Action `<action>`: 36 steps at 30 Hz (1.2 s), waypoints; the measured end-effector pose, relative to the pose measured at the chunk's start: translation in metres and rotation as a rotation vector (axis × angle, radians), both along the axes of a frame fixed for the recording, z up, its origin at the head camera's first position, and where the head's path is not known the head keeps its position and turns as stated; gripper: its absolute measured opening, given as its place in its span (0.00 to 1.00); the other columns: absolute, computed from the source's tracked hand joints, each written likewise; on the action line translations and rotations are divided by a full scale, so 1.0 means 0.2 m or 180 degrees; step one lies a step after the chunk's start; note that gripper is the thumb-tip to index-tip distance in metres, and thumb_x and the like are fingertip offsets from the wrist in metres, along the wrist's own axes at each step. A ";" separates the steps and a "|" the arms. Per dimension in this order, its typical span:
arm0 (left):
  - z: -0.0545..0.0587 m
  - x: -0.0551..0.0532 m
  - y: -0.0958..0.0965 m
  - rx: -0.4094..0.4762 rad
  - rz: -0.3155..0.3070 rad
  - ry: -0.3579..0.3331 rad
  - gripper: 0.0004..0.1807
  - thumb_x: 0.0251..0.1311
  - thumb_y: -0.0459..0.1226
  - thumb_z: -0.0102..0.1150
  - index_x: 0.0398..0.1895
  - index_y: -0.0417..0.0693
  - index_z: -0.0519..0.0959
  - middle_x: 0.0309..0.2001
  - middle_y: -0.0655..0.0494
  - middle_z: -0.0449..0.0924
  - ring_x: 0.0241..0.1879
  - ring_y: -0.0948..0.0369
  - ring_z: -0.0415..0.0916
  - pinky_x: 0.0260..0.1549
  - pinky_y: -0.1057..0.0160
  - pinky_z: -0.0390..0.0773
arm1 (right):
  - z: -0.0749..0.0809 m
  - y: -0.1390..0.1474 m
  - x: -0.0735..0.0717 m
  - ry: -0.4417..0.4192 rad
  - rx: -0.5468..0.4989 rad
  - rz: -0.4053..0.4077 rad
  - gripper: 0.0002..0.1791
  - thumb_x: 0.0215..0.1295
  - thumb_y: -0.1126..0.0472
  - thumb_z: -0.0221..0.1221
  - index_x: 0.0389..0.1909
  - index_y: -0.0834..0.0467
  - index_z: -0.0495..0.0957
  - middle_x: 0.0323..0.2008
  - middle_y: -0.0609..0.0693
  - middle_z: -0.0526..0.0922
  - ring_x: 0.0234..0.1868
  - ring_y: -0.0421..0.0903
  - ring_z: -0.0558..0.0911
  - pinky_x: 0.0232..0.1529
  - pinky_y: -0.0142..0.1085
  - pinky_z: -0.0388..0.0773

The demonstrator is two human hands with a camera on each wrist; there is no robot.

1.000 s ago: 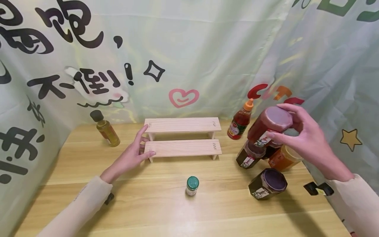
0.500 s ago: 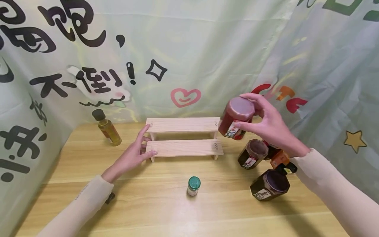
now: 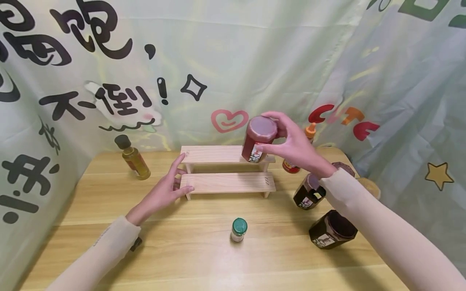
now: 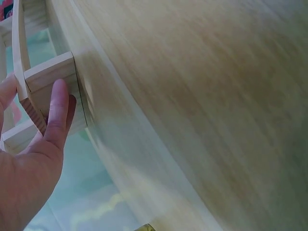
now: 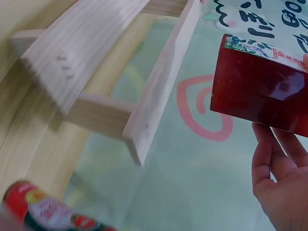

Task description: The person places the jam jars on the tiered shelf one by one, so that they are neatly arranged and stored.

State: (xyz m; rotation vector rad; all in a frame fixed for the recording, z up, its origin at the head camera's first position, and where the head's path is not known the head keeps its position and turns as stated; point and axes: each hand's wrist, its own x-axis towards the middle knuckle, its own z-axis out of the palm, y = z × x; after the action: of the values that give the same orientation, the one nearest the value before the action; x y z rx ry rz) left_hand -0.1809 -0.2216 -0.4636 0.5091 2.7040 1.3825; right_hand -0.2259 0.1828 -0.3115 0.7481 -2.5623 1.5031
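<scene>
sauce bottle (image 3: 291,167) stands beside the wooden rack (image 3: 226,183), green-capped jar (image 3: 238,231) in front.

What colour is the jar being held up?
The jar is deep red, clearest in the right wrist view.

Wooden table (image 3: 189,246): stepped rack (image 3: 225,184), green-capped shaker (image 3: 238,229), black-capped bottle (image 3: 135,161), sauce bottle (image 3: 290,166), jars (image 3: 324,236).

Pale cloth (image 3: 262,60) with black characters (image 3: 63,105) and a pink heart (image 3: 228,122) hangs behind a wooden table (image 3: 182,250).
</scene>
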 end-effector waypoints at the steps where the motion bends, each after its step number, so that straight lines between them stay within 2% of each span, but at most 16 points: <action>1: 0.00 0.00 0.00 0.0003 0.0004 -0.0003 0.63 0.70 0.38 0.76 0.91 0.73 0.37 0.68 0.36 0.75 0.45 0.50 0.83 0.46 0.50 0.85 | -0.01 -0.02 -0.01 -0.0009 -0.0022 0.0032 0.44 0.63 0.56 0.81 0.77 0.45 0.71 0.61 0.47 0.83 0.54 0.47 0.83 0.56 0.46 0.80; 7: 0.00 0.00 0.00 -0.0014 0.0008 0.0001 0.63 0.70 0.38 0.76 0.91 0.73 0.37 0.68 0.36 0.75 0.45 0.51 0.83 0.45 0.51 0.85 | -0.04 -0.15 -0.08 -0.0086 -0.0201 0.0282 0.44 0.61 0.57 0.82 0.76 0.45 0.72 0.61 0.47 0.83 0.56 0.48 0.84 0.60 0.56 0.80; 10: 0.00 0.00 0.01 -0.0024 -0.0001 0.0008 0.64 0.70 0.38 0.76 0.91 0.73 0.37 0.68 0.36 0.75 0.44 0.52 0.83 0.44 0.51 0.85 | -0.06 -0.22 -0.11 -0.0139 -0.0278 0.0383 0.44 0.60 0.58 0.83 0.75 0.45 0.73 0.61 0.47 0.83 0.57 0.49 0.84 0.62 0.57 0.79; 19: 0.00 0.00 0.01 -0.0010 -0.0006 0.0010 0.64 0.69 0.37 0.76 0.91 0.72 0.37 0.67 0.35 0.75 0.39 0.55 0.82 0.35 0.54 0.85 | -0.11 -0.39 -0.15 -0.0188 -0.0346 0.0569 0.45 0.59 0.62 0.83 0.76 0.51 0.72 0.61 0.52 0.80 0.57 0.51 0.83 0.60 0.51 0.81; 22: 0.00 0.00 0.00 0.0018 -0.0001 -0.0019 0.64 0.69 0.37 0.76 0.91 0.73 0.37 0.68 0.34 0.74 0.38 0.55 0.82 0.33 0.55 0.86 | -0.12 -0.44 -0.17 -0.0212 -0.0370 0.0617 0.45 0.59 0.61 0.83 0.77 0.50 0.72 0.62 0.51 0.79 0.59 0.51 0.83 0.61 0.50 0.81; 27: 0.00 0.00 0.00 0.0041 0.0007 -0.0046 0.63 0.70 0.38 0.76 0.91 0.74 0.37 0.69 0.34 0.74 0.39 0.55 0.83 0.33 0.54 0.87 | -0.14 -0.52 -0.21 -0.0193 -0.0432 0.0719 0.43 0.61 0.59 0.82 0.75 0.46 0.73 0.61 0.48 0.81 0.59 0.48 0.83 0.62 0.49 0.80; 36: 0.00 0.00 0.00 0.0040 -0.0007 -0.0034 0.63 0.70 0.37 0.76 0.91 0.75 0.37 0.68 0.35 0.74 0.41 0.53 0.83 0.35 0.54 0.87 | -0.16 -0.58 -0.25 -0.0253 -0.0489 0.0736 0.42 0.59 0.64 0.82 0.74 0.51 0.74 0.61 0.52 0.82 0.60 0.50 0.82 0.62 0.47 0.80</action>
State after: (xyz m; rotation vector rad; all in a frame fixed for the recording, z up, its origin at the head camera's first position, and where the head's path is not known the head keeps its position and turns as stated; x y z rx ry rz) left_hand -0.1805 -0.2219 -0.4635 0.5040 2.6872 1.3986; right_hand -0.2760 0.0663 -0.3437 1.0117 -2.4475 1.8068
